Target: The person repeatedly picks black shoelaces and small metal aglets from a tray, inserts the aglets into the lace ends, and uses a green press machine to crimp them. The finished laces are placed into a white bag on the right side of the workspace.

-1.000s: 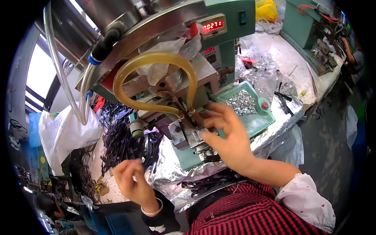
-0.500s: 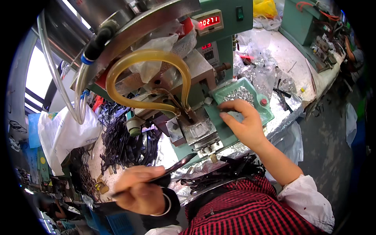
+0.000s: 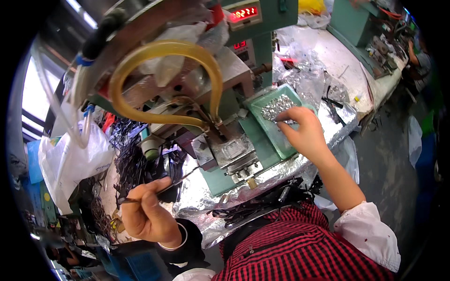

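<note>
With the machine's fixture at centre showing no part loaded, my left hand was closed around a thin black strap at near left, while my right hand's fingertips pinched into small silvery parts in the green tray at far right.

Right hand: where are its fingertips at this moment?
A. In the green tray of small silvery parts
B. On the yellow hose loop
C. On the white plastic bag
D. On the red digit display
A: the right hand reaches forward with its fingertips down among the small silvery parts in the green tray, to the right of the machine, while the left hand holds a thin dark piece lower left.
</note>
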`<action>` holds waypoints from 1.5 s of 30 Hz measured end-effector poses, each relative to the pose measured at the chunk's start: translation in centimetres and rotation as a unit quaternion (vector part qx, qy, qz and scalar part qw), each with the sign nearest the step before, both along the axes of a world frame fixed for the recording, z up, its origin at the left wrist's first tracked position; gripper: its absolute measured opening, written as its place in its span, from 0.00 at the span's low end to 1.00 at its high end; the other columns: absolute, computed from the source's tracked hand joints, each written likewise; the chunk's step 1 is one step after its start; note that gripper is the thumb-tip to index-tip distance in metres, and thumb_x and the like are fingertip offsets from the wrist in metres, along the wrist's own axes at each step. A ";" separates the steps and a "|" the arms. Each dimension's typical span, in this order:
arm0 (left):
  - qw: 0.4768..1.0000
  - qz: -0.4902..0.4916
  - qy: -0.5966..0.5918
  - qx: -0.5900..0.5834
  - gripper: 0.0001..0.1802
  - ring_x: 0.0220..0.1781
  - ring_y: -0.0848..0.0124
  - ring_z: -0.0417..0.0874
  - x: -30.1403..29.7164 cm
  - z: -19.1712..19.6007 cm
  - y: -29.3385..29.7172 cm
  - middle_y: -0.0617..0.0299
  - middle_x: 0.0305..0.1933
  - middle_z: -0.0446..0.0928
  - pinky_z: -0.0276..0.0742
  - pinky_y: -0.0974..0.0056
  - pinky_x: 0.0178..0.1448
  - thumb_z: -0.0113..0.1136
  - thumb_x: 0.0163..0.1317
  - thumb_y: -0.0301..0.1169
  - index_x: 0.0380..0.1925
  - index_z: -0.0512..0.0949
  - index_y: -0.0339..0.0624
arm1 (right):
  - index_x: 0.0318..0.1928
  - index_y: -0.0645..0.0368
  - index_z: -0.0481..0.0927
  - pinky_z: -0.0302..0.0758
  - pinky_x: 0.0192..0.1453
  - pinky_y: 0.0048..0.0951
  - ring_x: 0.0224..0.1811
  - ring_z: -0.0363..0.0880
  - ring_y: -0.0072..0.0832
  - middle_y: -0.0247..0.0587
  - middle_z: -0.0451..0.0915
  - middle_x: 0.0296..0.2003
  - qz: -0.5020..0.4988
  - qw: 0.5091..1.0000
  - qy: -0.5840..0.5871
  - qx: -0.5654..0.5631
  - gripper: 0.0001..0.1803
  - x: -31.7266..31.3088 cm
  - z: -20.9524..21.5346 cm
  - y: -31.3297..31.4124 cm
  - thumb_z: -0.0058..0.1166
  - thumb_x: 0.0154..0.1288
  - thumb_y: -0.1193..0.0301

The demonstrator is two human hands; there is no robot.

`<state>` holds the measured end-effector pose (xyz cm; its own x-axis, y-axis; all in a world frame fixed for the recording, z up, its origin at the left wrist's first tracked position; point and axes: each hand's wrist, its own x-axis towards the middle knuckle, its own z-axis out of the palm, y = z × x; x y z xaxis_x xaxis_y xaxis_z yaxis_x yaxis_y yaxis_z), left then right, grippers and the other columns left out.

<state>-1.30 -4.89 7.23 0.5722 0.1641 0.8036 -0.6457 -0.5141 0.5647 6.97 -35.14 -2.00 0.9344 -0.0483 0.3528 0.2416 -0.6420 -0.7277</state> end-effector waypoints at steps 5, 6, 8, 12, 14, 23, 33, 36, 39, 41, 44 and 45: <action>0.999 -0.001 -0.028 -0.029 0.10 0.34 0.69 0.85 1.1 0.6 -1.7 0.49 0.37 0.83 0.78 0.69 0.48 0.51 0.76 0.25 0.37 0.76 0.27 | 0.33 0.55 0.85 0.75 0.48 0.42 0.44 0.78 0.42 0.38 0.80 0.34 -0.074 0.992 -0.004 -0.103 0.06 -1.8 -4.1 -0.6 0.66 0.54 0.70; 1.000 0.007 -0.016 -0.023 0.10 0.34 0.69 0.85 1.3 0.9 -2.4 0.49 0.37 0.83 0.78 0.70 0.48 0.52 0.76 0.25 0.37 0.76 0.27 | 0.33 0.54 0.85 0.75 0.47 0.42 0.44 0.77 0.41 0.37 0.79 0.35 -0.085 0.989 -0.033 -0.113 0.05 -1.5 -4.2 -0.2 0.66 0.54 0.70; 0.999 0.042 0.002 -0.012 0.09 0.36 0.71 0.86 2.8 1.2 -3.0 0.50 0.36 0.85 0.79 0.71 0.47 0.54 0.75 0.25 0.37 0.77 0.28 | 0.33 0.53 0.85 0.75 0.47 0.42 0.45 0.77 0.41 0.38 0.79 0.36 -0.076 0.986 -0.039 -0.140 0.05 -0.4 -4.8 0.2 0.66 0.54 0.71; 0.999 0.024 -0.008 0.031 0.08 0.34 0.69 0.86 2.2 1.0 -2.1 0.50 0.33 0.85 0.80 0.69 0.46 0.53 0.75 0.23 0.37 0.77 0.27 | 0.33 0.53 0.85 0.76 0.44 0.42 0.40 0.79 0.42 0.39 0.81 0.32 -0.059 0.986 -0.090 -0.126 0.03 -0.5 -5.3 -0.3 0.63 0.57 0.73; 0.997 0.012 -0.052 0.051 0.10 0.32 0.69 0.85 0.1 0.0 -0.8 0.50 0.33 0.84 0.79 0.69 0.45 0.51 0.76 0.24 0.37 0.76 0.28 | 0.32 0.56 0.85 0.76 0.42 0.41 0.35 0.80 0.41 0.40 0.83 0.30 -0.062 0.991 -0.113 -0.045 0.02 -1.5 -4.7 -0.5 0.61 0.58 0.75; 0.997 0.026 -0.061 -0.043 0.12 0.32 0.68 0.84 -0.7 -0.1 -2.1 0.51 0.32 0.82 0.77 0.69 0.45 0.48 0.78 0.29 0.41 0.76 0.30 | 0.38 0.62 0.84 0.78 0.47 0.35 0.40 0.84 0.37 0.43 0.85 0.35 0.139 0.959 -0.159 0.188 0.07 -1.2 3.2 6.6 0.64 0.57 0.77; 0.997 -0.016 -0.012 -0.074 0.12 0.34 0.70 0.86 3.8 -0.2 -1.1 0.53 0.35 0.84 0.78 0.71 0.42 0.54 0.77 0.31 0.40 0.77 0.31 | 0.55 0.64 0.73 0.75 0.51 0.23 0.45 0.82 0.20 0.39 0.85 0.42 0.150 0.859 0.029 0.489 0.19 -2.8 1.8 11.0 0.62 0.65 0.79; 0.996 -0.022 -0.014 -0.083 0.11 0.36 0.69 0.86 3.8 0.1 -1.7 0.52 0.34 0.84 0.78 0.69 0.48 0.54 0.76 0.31 0.39 0.77 0.31 | 0.56 0.65 0.73 0.74 0.53 0.22 0.45 0.81 0.18 0.39 0.86 0.43 0.132 0.843 0.036 0.521 0.19 -3.0 1.9 11.7 0.61 0.66 0.78; 0.998 0.011 -0.012 -0.067 0.11 0.36 0.69 0.86 3.7 0.4 -1.9 0.52 0.34 0.85 0.78 0.69 0.49 0.54 0.76 0.30 0.39 0.77 0.31 | 0.60 0.65 0.72 0.74 0.54 0.24 0.45 0.81 0.20 0.42 0.86 0.45 0.129 0.853 0.041 0.504 0.22 -3.6 2.2 11.5 0.60 0.66 0.79; 0.997 0.007 0.003 -0.077 0.10 0.35 0.69 0.86 3.4 0.5 -2.3 0.52 0.33 0.85 0.79 0.69 0.46 0.54 0.76 0.28 0.38 0.77 0.31 | 0.62 0.65 0.71 0.74 0.55 0.25 0.46 0.82 0.21 0.44 0.85 0.47 0.122 0.868 0.036 0.479 0.24 -4.3 3.0 11.4 0.58 0.66 0.79; 0.999 -0.025 -0.019 -0.011 0.09 0.31 0.67 0.86 1.3 -0.9 -2.8 0.50 0.32 0.85 0.81 0.67 0.39 0.52 0.75 0.25 0.35 0.76 0.32 | 0.65 0.66 0.69 0.77 0.53 0.32 0.48 0.85 0.36 0.52 0.82 0.51 0.158 0.925 -0.033 0.344 0.28 -4.8 4.5 10.0 0.57 0.63 0.78; 0.991 -0.043 -0.051 0.119 0.01 0.31 0.62 0.88 0.8 -1.9 -2.0 0.48 0.32 0.85 0.81 0.66 0.35 0.58 0.64 0.19 0.33 0.76 0.32 | 0.65 0.66 0.69 0.77 0.53 0.34 0.48 0.86 0.40 0.54 0.81 0.52 0.169 0.945 -0.055 0.276 0.29 -4.5 4.7 9.6 0.57 0.62 0.78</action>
